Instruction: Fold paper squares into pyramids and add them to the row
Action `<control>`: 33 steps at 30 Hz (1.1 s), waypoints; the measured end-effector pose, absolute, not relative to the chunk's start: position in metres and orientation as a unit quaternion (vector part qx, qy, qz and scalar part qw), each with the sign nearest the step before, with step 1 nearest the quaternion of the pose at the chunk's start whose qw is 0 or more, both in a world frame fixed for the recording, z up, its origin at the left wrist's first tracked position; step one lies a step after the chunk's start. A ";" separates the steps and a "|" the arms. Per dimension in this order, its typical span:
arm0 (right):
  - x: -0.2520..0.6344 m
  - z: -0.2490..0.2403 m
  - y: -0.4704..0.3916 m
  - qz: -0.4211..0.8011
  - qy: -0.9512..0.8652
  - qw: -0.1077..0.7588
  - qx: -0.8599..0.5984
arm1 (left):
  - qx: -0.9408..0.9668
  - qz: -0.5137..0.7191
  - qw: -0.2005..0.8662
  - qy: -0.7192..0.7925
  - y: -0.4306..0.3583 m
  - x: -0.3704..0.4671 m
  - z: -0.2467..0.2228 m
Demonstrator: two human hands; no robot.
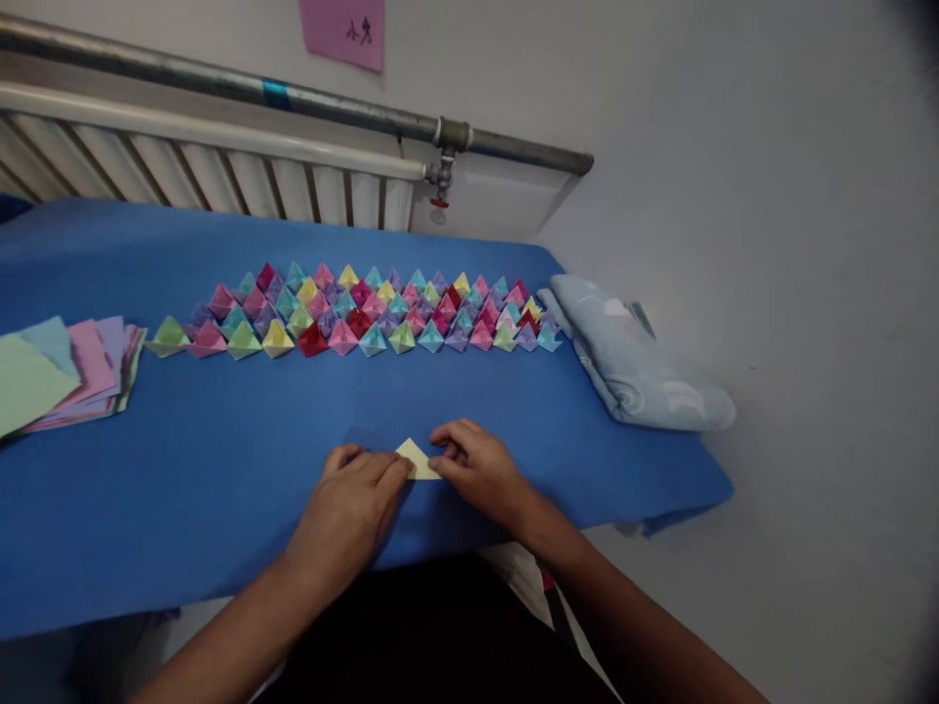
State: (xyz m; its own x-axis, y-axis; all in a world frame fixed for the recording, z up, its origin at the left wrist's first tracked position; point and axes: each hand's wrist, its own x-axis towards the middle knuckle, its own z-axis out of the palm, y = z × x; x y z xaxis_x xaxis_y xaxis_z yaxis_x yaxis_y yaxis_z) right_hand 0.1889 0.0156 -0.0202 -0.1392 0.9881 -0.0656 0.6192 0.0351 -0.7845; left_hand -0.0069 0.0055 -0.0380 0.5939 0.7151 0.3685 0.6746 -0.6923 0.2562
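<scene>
A small pale yellow sheet of paper point(417, 456), folded into a triangle with its point away from me, lies on the blue cloth point(344, 411) close to the front edge. My left hand point(350, 504) holds the paper's left side down, its fingers together and covering that corner. At the right corner is my right hand point(480, 472), its thumb on the paper and its fingers curled. Beyond the hands, several rows of folded paper boats point(373, 337) in many colours stand side by side.
A fanned stack of coloured paper sheets point(92, 360) lies at the left. A folded light blue blanket point(631, 362) sits at the right end by the wall. Behind the cloth run a white radiator point(220, 176) and a metal pipe point(352, 110) with a red-handled valve point(440, 202).
</scene>
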 end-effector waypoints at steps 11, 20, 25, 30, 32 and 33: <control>0.209 -0.022 0.002 0.357 -0.624 0.325 -0.614 | 0.934 0.100 0.168 0.298 0.053 -0.009 -0.027; 0.210 -0.024 0.003 0.385 -0.614 0.351 -0.593 | 0.943 0.073 0.195 0.260 0.066 -0.014 -0.026; 0.210 -0.023 0.003 0.391 -0.612 0.346 -0.594 | 0.947 0.065 0.209 0.237 0.071 -0.018 -0.027; 0.210 -0.024 0.004 0.381 -0.618 0.343 -0.596 | 0.945 0.071 0.223 0.228 0.075 -0.020 -0.027; 0.210 -0.024 0.005 0.376 -0.620 0.342 -0.597 | 0.943 0.073 0.231 0.227 0.076 -0.020 -0.026; 0.210 -0.025 0.006 0.375 -0.621 0.341 -0.599 | 0.942 0.073 0.237 0.226 0.077 -0.020 -0.026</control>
